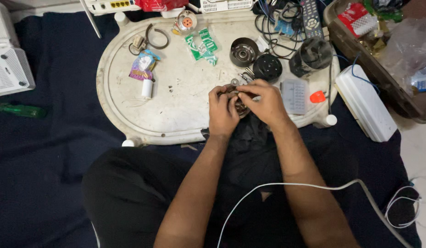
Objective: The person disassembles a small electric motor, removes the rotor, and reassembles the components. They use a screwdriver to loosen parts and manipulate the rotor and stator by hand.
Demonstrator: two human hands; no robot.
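My left hand and my right hand meet over the near edge of a white oval tray. Together they grip a small round metal motor part, mostly hidden by the fingers. My right fingers pinch its top, and a thin metal tool tip pokes out beside them. Just beyond the hands lie a metal cup-shaped housing, a black round cap and a black motor body.
On the tray lie green sachets, a colourful wrapper, a small white cylinder, a grey ribbed block and an orange piece. A white box, remote and cluttered brown tray sit right. A white cable crosses my lap.
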